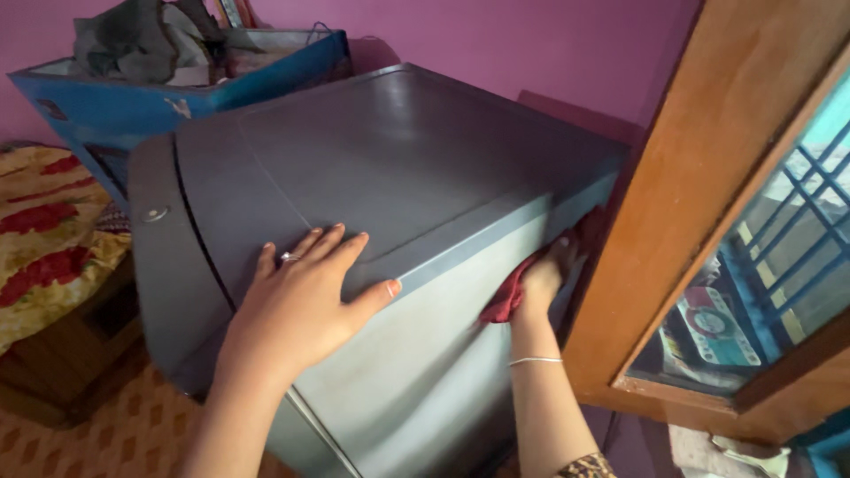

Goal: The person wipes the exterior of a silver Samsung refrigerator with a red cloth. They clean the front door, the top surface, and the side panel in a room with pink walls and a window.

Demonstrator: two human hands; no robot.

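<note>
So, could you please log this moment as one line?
left hand: flat on grey fridge top | right hand: pressing red cloth to fridge side | wooden window frame beside

One head-worn camera looks steeply down, close over the grey fridge (pixel 398 177) beside a wooden window frame (pixel 699 177)

Soft window daylight, slight edge distortion, mild blur.

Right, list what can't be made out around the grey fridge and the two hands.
Head view only:
- Right hand: its fingers are covered by the red cloth it presses on the fridge side, so its grip is unclear.
- Fridge base: cut off by the bottom edge and hidden behind the left hand and its arm.
- Blue box: contents are only a grey crumpled heap; its left part is cut off.
- Gap between the fridge and the wooden window frame: too dark.
</note>
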